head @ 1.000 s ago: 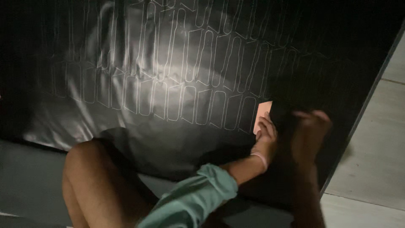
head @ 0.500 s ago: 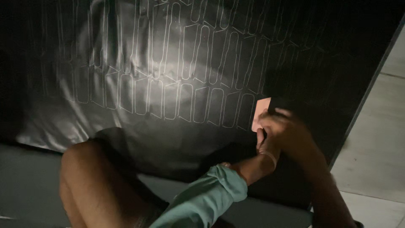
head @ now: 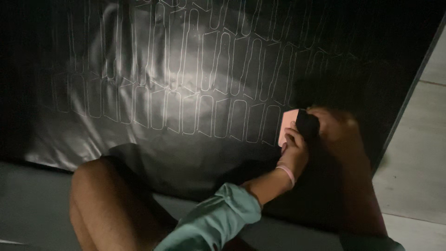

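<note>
Nearest us, our bare knee point(head: 100, 195) and teal sleeve point(head: 213, 223) rest at the near edge of the black sheet point(head: 139, 139) spread on the floor. Just beyond, our left hand point(head: 293, 148), a pink band on its wrist, presses its fingers down on a small pink template point(head: 287, 126), seemingly to pin it flat against the sheet near the right edge. Our right hand point(head: 334, 128) is closed beside the card; whether it grips a marking tool we cannot tell in the dimness. Farther off, rows of white traced outlines point(head: 195, 93) cover the sheet, and pale floor point(head: 418, 153) lies beyond its right edge.
</note>
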